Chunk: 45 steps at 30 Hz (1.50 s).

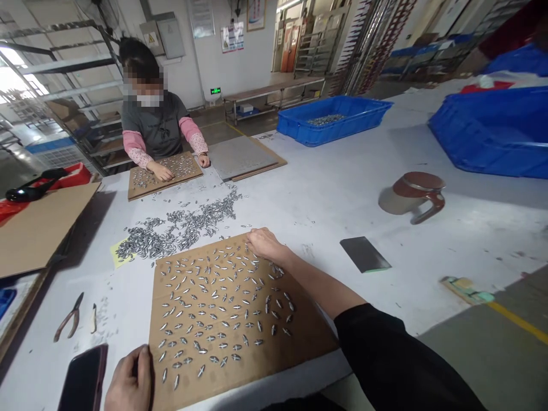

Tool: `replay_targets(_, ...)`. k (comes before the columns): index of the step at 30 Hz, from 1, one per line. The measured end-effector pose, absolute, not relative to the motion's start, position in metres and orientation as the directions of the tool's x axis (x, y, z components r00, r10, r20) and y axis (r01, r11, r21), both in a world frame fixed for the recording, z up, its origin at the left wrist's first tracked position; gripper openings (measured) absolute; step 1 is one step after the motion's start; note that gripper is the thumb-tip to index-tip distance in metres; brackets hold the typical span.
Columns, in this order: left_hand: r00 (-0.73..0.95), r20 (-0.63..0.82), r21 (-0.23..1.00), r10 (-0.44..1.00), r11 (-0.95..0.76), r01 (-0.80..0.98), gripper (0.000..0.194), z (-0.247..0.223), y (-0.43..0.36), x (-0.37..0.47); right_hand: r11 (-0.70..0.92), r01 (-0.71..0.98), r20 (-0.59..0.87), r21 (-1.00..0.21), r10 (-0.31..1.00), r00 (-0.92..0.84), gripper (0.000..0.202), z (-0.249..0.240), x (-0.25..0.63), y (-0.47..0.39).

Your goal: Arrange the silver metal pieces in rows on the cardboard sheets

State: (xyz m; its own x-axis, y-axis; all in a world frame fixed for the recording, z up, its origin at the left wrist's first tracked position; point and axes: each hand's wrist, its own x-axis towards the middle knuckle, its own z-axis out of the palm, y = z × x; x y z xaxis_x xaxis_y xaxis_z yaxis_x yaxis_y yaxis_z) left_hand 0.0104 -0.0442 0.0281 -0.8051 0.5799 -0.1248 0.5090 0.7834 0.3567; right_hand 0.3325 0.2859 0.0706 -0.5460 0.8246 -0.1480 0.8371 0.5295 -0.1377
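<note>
A broad white table (308, 188) fills the floor, with a blue tub (329, 136) along its far edge and a co-worker (158, 128) at the far-left stretch. By the near edge lies the cardboard sheet (295, 348), and it's a two-handed hold, corner to corner! Left hand (128, 379) closed on its left edge near the close corner, right hand (268, 245) stretched to the far-right corner, fingers folded on it; undersides hidden. Mug (417, 191) over on the right, phone (83, 379) by the near-left corner. And the little metal pieces (223, 345), spread all over the cardboard, more heaped beyond its far edge!

The step looks like steadying or settling the sheet; any move calls for both corners staying level. Wall posters (232, 37): print too small to read. Electrical box (151, 39): just a yellow warning triangle.
</note>
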Motion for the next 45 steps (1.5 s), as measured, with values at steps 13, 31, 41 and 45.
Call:
replay_targets(13,-0.789,-0.031,0.407,0.614,0.729,0.551,0.036,0.029,-0.045,0.018,0.624,0.741,-0.1,-0.246,0.745,-0.66,0.018,0.056,0.338,0.284)
replay_targets(31,-0.771,0.024,0.37,0.636,0.711,0.598,0.035,0.026,-0.04,0.012,0.445,0.866,-0.149,-0.227,0.863,-0.483,0.025,0.078,0.391,0.214)
replay_targets(41,-0.76,0.027,0.384,0.649,0.696,0.607,0.034,0.029,-0.041,0.015,0.5,0.858,-0.171,-0.119,0.841,-0.513,0.025,0.071,0.359,0.22)
replay_targets(45,-0.751,0.04,0.391,0.659,0.681,0.619,0.034,0.028,-0.041,0.014,0.428,0.899,-0.169,-0.089,0.883,-0.437,0.024,0.073,0.358,0.215)
